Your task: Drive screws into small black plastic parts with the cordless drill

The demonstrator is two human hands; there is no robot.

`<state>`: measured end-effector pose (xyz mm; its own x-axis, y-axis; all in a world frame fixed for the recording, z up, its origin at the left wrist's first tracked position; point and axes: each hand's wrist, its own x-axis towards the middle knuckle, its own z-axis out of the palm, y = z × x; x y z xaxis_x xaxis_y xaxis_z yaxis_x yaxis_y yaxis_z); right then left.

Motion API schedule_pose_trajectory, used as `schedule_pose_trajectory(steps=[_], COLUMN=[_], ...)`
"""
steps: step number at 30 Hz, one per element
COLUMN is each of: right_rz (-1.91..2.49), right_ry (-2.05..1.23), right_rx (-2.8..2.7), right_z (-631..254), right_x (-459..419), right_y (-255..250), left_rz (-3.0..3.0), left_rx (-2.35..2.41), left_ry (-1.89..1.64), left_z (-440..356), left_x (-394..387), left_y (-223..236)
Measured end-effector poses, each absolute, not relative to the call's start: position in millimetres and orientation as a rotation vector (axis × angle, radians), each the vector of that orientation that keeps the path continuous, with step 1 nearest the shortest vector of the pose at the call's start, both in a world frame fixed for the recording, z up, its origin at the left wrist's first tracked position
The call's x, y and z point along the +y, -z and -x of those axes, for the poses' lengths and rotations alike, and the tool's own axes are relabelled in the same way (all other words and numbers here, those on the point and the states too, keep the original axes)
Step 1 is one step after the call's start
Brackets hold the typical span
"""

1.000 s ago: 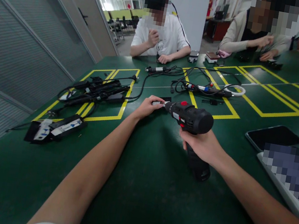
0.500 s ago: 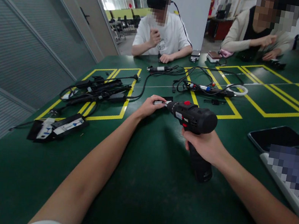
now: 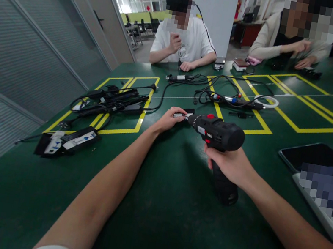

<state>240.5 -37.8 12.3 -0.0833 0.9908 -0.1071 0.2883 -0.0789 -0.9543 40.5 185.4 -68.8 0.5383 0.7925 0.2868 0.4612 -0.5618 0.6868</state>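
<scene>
Drill (image 3: 219, 133) fills right hand (image 3: 227, 161), grip wrapped; left hand (image 3: 171, 119) pinches pale piece (image 3: 179, 115), cables (image 3: 199, 78) beyond.

No text readable (drill label (image 3: 200, 129) too small).

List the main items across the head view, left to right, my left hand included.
Tangled pile of black cables and adapters, bare left hand, black cordless drill with red accents, flat rectangular device with a dark screen.
</scene>
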Motion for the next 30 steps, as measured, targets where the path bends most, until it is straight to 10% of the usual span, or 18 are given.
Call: schedule_pose_trajectory(steps=[30], right_rz=[1.461], right_ry=[-1.212], right_rx=[-1.432], right_z=[-240.0], right_x=[-39.4], right_y=[-12.9], left_rz=[-2.198], left_rx=[0.986], left_ry=[-0.872], left_z=[-38.8], left_x=[189.6], left_y=[76.2])
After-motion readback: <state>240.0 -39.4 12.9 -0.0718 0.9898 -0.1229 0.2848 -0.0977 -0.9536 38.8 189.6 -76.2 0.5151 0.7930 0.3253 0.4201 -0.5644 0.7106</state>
